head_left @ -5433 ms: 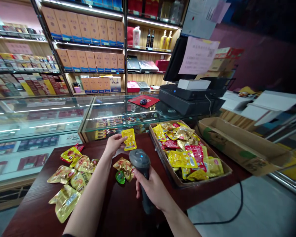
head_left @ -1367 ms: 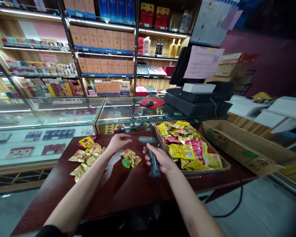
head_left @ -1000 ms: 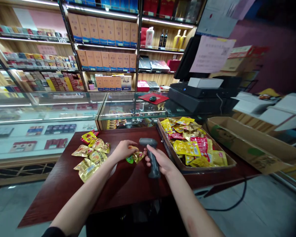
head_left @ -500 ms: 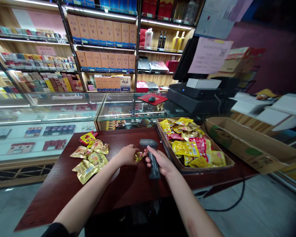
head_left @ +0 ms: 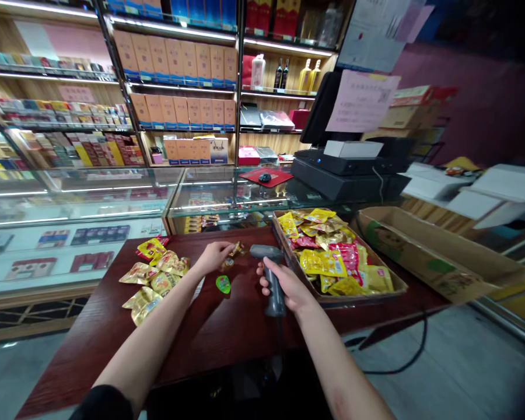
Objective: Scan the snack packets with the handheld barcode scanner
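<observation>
My left grip (head_left: 221, 252) pinched on gold packet (head_left: 237, 250), toward counter's (head_left: 227, 338) far edge; right grip (head_left: 284, 284) wrapped round scanner (head_left: 275, 298). Packet just left of scanner head, near its long axis.

Grey scanner (head_left: 275, 291) — handheld; gold packet (head_left: 237, 249) — pinched.

a black mouse (head_left: 265, 177) rests on a red mat (head_left: 282, 175).
</observation>
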`<state>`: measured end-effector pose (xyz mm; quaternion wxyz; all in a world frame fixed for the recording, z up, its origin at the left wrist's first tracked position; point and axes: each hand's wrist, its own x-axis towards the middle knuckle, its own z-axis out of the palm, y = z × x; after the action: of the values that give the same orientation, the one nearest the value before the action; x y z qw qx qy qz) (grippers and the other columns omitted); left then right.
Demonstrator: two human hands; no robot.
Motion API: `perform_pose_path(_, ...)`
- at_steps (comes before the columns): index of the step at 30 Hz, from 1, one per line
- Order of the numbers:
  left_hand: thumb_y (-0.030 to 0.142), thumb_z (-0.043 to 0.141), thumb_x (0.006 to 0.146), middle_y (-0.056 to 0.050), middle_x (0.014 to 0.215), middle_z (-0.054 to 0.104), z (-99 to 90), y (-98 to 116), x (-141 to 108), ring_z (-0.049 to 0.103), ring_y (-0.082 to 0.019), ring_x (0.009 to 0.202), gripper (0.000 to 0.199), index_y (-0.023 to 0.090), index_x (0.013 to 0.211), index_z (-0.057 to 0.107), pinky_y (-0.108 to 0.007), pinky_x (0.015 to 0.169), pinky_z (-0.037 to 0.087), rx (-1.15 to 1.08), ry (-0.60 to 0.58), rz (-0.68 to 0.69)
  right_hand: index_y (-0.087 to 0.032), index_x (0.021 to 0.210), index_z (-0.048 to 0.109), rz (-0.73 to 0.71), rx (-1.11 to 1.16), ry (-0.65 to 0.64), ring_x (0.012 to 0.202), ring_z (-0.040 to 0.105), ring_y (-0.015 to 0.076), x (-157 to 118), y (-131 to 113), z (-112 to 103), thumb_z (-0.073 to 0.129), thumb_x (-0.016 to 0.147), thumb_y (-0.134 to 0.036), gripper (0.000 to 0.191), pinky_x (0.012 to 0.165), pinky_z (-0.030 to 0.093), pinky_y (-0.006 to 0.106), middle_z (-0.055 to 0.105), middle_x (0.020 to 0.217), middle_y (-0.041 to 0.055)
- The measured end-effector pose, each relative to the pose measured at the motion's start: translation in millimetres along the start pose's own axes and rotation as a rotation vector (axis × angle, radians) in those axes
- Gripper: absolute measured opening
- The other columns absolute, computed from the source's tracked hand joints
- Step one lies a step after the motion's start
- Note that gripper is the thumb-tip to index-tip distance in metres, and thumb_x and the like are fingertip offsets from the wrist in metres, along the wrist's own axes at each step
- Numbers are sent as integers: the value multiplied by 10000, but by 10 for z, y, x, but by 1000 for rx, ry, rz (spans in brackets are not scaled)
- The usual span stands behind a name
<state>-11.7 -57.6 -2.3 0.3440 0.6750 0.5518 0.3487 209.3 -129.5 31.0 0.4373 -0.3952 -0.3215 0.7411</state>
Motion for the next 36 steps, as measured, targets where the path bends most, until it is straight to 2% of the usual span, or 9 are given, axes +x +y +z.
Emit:
perform_pose_path(3,538,585,774,-44,734,698,11,-160,48,634,-186,636,430,145,917,681,-269,597,482,-410,-20,-246,-150,822,566,11,12,-7,486,506,69,-3,4,15,702,744,-376,275,378,425,196,592,724,-4)
perform_pose_path(6,492,661,738,-68,763,704,27,-245,57,652,-194,648,401,134,918,660,-287,593,509,-727,-35,-346,-154,817,560,15,8,-8,482,505,66,-9,21,26,706,740,-386,285,378,426,195,590,720,-9)
perform_pose_path(8,454,692,728,-81,800,709,27,-258,65,660,-198,651,396,141,967,651,-304,591,524,-817,-28,-384,-154,815,558,5,-12,-9,479,506,63,-22,40,30,710,733,-398,299,380,429,195,590,719,-13)
perform_pose_path(13,343,786,656,-110,854,713,56,-251,178,676,-203,704,401,119,961,651,-320,666,546,-923,1,-301,-154,813,541,-26,-178,-15,416,502,67,-89,104,83,648,770,-471,337,378,417,193,568,589,-29)
perform_pose_path(16,314,818,616,-114,854,714,107,-242,273,681,-206,733,420,107,943,656,-323,712,545,-960,24,-246,-165,804,501,-44,-290,43,371,486,71,-116,146,184,626,773,-489,349,363,410,191,525,512,-54)
perform_pose_path(21,279,841,575,-110,885,716,171,-219,352,682,-203,768,459,110,962,664,-319,736,546,-1004,41,-232,-177,854,472,-85,-295,109,410,504,69,-79,212,347,674,708,-482,393,340,425,189,553,637,-50)
perform_pose_path(27,270,830,594,-109,887,719,179,-291,375,685,-195,757,420,112,955,686,-299,716,550,-976,1,-272,-182,887,469,-131,-345,146,403,509,67,11,329,366,650,710,-513,417,329,430,192,567,680,-45)
perform_pose_path(31,251,828,594,-104,891,721,135,-315,413,685,-185,764,401,120,949,695,-295,741,549,-1010,22,-281,-182,968,469,-185,-426,119,377,521,84,49,412,354,608,755,-526,428,350,476,229,577,653,-44)
perform_pose_path(36,243,827,594,-118,963,714,68,-241,436,681,-200,831,418,117,968,693,-313,795,536,-1032,41,-234,-179,980,477,-233,-492,85,397,548,96,29,436,390,583,783,-524,411,381,513,246,584,654,-36)
